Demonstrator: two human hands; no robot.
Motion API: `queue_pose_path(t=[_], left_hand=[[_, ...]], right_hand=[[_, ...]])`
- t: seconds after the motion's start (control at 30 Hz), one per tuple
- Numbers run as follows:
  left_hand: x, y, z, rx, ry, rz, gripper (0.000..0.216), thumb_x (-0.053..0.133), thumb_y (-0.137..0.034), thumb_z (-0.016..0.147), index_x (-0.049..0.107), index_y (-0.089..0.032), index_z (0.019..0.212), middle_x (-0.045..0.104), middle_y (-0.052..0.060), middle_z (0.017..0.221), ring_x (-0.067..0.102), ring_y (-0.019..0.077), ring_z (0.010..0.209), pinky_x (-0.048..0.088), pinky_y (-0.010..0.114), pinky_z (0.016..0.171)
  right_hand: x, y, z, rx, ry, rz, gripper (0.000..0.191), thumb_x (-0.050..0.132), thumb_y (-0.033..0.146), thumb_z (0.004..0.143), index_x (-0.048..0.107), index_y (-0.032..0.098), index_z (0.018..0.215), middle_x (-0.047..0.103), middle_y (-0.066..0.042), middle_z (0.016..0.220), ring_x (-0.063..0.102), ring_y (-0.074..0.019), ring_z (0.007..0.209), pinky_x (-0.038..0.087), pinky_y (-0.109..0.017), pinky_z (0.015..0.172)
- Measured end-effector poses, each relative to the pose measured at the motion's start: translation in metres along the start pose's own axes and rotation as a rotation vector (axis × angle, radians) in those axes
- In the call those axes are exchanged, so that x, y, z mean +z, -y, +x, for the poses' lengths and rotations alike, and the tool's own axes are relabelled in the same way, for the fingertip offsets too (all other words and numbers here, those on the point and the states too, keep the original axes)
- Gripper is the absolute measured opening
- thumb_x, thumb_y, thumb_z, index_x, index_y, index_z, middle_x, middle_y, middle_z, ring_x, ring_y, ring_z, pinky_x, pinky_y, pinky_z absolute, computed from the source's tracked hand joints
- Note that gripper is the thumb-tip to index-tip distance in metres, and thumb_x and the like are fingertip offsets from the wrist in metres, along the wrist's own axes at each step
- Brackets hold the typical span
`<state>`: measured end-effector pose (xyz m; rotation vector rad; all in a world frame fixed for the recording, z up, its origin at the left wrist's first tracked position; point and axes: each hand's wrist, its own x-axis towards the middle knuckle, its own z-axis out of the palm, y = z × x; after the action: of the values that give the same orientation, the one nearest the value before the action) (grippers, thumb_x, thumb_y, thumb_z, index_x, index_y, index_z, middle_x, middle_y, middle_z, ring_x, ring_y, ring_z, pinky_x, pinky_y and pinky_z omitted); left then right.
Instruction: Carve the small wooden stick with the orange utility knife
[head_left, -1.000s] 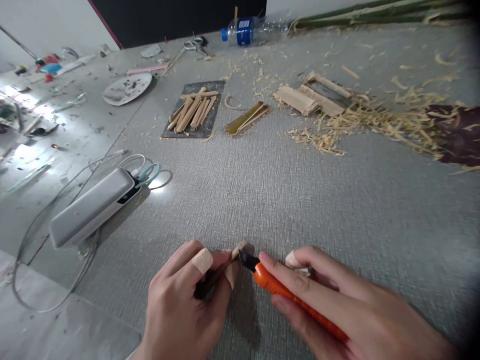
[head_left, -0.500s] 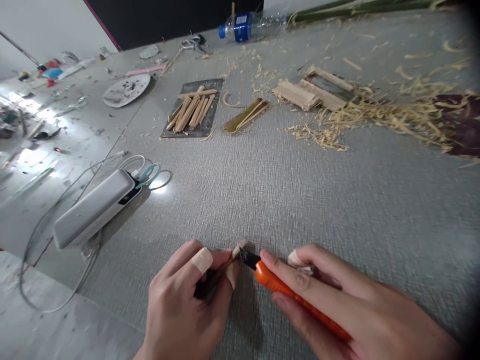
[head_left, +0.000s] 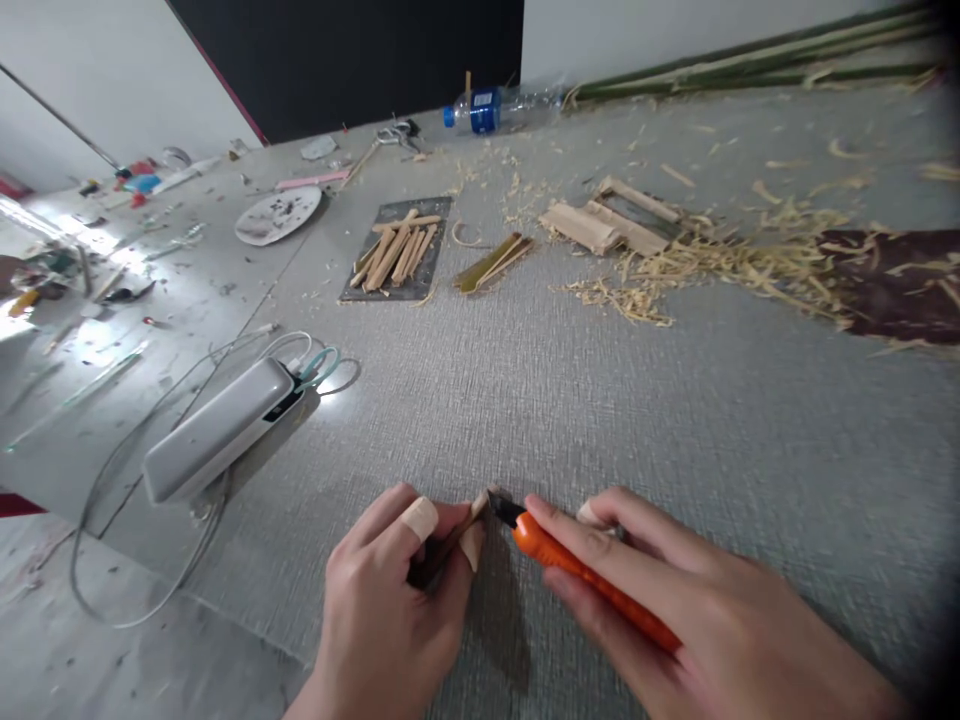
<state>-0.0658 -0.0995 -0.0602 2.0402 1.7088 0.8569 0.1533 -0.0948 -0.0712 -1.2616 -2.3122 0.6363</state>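
The location is a workshop-type craft area. Indicators: a grey, woven-textured table (head_left: pixel 675 410) strewn with curled, pale-yellow shavings (head_left: pixel 724 262); short, split, tan wooden sticks (head_left: pixel 397 252) piled on a dark, flat, rectangular mat (head_left: pixel 418 283); long, green, bamboo-like stalks (head_left: pixel 720 75) lying along the rear; silver-handled metal scissors (head_left: pixel 393 134); and an orange-handled, dark-bladed knife (head_left: pixel 553 560) held over the table.

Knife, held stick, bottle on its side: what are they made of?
Knife handle: probably plastic, solid bright orange. Blade: likely metal, dark and thin. Stick: wood or bamboo, pale tip, darker below; too small to tell which. Bottle: likely clear plastic, see-through and shiny.
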Motion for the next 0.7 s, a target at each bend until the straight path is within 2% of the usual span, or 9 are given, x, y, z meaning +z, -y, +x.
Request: queue_pose_path(t=[0.17,0.43,0.7], left_hand=[[0.0,-0.001,0.001,0.02,-0.008,-0.005,0.01,0.065,-0.015,0.088,0.071,-0.018,0.081,0.056,-0.002,0.064,0.054,0.009,0.052,0.043,0.019,0.048],[0.001,0.001,-0.001,-0.003,0.009,0.011,0.011,0.064,-0.015,0.09,0.072,-0.019,0.084,0.057,-0.002,0.065,0.054,0.0094,0.052,0.043,0.021,0.049],[0.0,-0.001,-0.003,0.024,-0.024,0.02,0.011,0.063,-0.017,0.09,0.07,-0.018,0.081,0.058,-0.001,0.065,0.056,0.0104,0.053,0.045,0.021,0.049]], right_hand=[[0.001,-0.002,-0.001,-0.017,0.012,0.011,0.041,0.048,0.037,0.105,0.059,0.024,0.142,0.064,-0.003,0.096,0.064,-0.008,0.06,0.052,-0.019,0.053],[0.006,0.004,-0.001,-0.009,-0.085,-0.13,0.041,0.045,0.038,0.105,0.063,0.026,0.14,0.069,-0.005,0.096,0.06,-0.0092,0.048,0.046,-0.022,0.042],[0.012,0.005,-0.006,-0.017,-0.193,-0.312,0.04,0.043,0.034,0.106,0.065,0.021,0.135,0.07,-0.007,0.104,0.062,-0.0108,0.048,0.043,-0.026,0.036]])
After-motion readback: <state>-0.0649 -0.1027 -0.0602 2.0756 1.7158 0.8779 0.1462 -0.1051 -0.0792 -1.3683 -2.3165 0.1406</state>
